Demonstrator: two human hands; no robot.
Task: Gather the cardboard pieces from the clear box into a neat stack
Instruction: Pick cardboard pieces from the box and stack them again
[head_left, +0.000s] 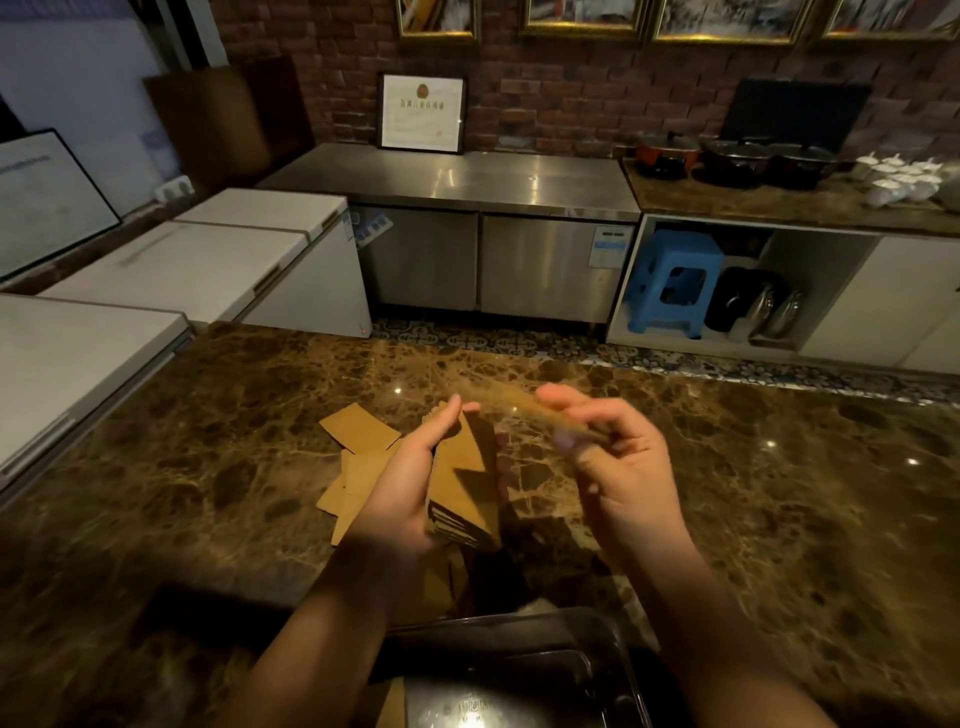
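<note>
Cardboard stack (465, 483) sits edge-up in the left hand (410, 483), fingers wrapped round it as a backstop. Right hand (618, 462) pinches one blurred cardboard piece (511, 405), angled to slot on. Loose pieces (358, 457) on marble counter (753, 493); clear box (524, 670) nearest.

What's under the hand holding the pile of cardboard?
Under the left hand and its cardboard stack, loose cardboard pieces lie on the marble counter. The hand and stack hide whatever else lies beneath.

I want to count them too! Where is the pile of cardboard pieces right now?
In the head view, the cardboard stack is mid-frame, held in the left hand above the marble counter, with loose cardboard pieces lying just left of it.
</note>
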